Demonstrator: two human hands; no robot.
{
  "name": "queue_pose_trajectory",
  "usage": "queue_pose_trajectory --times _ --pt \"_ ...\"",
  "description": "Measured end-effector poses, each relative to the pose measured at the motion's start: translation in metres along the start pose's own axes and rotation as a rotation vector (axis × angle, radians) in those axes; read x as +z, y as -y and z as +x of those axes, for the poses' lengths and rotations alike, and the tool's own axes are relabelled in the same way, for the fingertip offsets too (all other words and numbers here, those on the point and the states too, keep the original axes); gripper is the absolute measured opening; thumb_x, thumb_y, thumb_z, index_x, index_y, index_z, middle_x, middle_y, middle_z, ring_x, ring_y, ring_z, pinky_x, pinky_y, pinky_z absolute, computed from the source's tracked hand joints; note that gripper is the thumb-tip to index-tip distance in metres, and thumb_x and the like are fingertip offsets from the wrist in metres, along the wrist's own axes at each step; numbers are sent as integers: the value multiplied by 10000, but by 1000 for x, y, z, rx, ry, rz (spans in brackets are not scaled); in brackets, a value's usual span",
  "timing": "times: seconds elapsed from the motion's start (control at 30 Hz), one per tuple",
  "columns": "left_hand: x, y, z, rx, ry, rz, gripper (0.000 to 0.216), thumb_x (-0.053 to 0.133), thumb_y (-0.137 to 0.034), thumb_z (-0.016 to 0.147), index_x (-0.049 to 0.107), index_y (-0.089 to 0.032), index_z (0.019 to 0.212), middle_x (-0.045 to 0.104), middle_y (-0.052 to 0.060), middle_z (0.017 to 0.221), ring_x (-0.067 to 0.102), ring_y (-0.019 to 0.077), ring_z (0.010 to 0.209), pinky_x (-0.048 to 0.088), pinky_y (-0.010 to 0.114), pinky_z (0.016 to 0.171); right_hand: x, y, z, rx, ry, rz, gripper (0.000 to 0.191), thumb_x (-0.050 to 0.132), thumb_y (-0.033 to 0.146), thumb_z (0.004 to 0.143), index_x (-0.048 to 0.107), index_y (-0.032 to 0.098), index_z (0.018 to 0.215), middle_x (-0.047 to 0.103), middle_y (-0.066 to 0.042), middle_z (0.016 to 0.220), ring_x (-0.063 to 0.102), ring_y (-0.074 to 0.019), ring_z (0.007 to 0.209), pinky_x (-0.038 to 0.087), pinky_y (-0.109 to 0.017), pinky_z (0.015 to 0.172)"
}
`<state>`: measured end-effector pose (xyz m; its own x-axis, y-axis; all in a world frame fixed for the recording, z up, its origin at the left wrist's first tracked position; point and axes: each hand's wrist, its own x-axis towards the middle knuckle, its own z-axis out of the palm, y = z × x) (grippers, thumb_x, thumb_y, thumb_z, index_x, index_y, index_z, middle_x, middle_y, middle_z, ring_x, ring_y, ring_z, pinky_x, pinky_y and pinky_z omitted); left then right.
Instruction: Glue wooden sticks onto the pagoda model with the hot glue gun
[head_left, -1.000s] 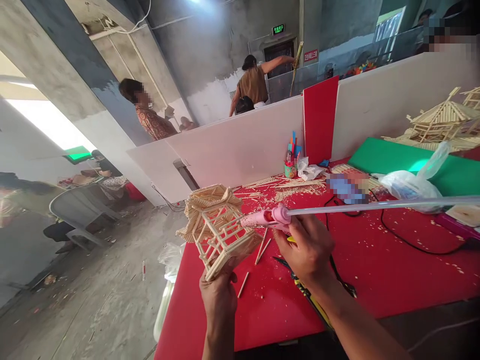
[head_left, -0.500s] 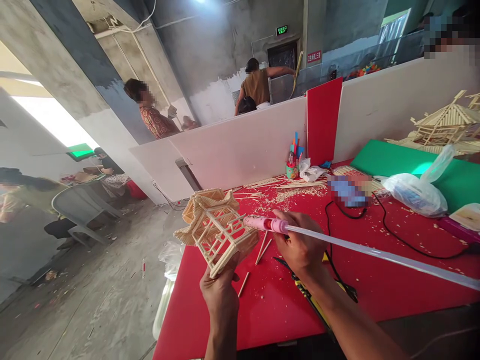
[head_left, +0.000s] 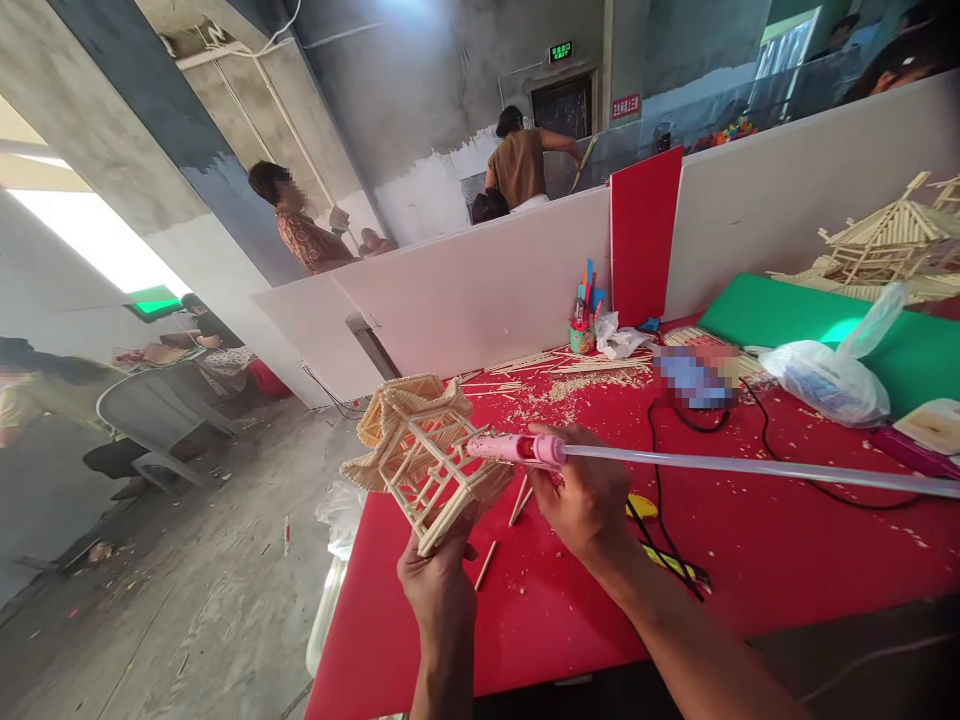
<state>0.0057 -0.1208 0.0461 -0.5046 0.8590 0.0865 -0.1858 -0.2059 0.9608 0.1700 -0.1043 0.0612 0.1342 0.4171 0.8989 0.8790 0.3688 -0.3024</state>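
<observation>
My left hand [head_left: 442, 580] is closed round the lower end of a small model house [head_left: 427, 455] made of pale wooden sticks, held tilted above the table's left part. Its roof points up and to the left, and its open stick frame faces me. My right hand [head_left: 585, 495] grips a pink glue gun [head_left: 517, 449], with a long clear glue stick [head_left: 720, 462] running out of its back to the right. The gun's front end reaches the frame of the model; whether its nozzle touches a stick cannot be made out.
Loose sticks and wood crumbs litter the red table [head_left: 720, 560]. Yellow-handled tools [head_left: 667, 562] and black cords lie by my right forearm. Behind stand a pen cup [head_left: 581, 338], a plastic bag [head_left: 829, 380] and another stick model [head_left: 889, 245]. Several people are beyond the white partition [head_left: 480, 290].
My right hand and the glue gun have moved left, further over the model's frame. The glue stick has swung to lie more level. The model has shifted slightly left.
</observation>
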Motion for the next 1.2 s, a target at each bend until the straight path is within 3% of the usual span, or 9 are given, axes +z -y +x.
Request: queue_pose_trajectory --times 0.37,0.7,0.9,1.2 --pt "2 -5 -2 54 -25 136 198 823 -259 512 740 -158 660 628 -6 600 498 108 513 411 203 383 -12 1 1 52 -12 31 254 633 207 846 593 186 1097 661 -39 814 614 -167 767 477 -282 712" --pt "-1 -3 -6 169 -45 236 204 850 -318 553 746 -183 665 625 -8 647 545 117 518 463 230 420 -10 2 -1 7 -11 -36 242 640 186 836 586 194 1072 656 -37 816 614 -169 791 454 -279 724" --pt "-2 1 -5 269 -50 272 155 837 -309 585 755 -206 668 674 19 702 635 184 650 517 266 491 -9 -3 -7 -21 -9 -25 279 629 202 845 574 201 1119 644 -27 790 617 -177 816 456 -284 731" --pt "-5 5 -3 370 -34 314 107 820 -301 632 757 -232 684 685 24 738 653 197 686 529 279 541 -9 -9 -10 -19 -14 -23 304 659 219 824 580 193 1116 667 -48 832 634 -190 817 480 -294 716"
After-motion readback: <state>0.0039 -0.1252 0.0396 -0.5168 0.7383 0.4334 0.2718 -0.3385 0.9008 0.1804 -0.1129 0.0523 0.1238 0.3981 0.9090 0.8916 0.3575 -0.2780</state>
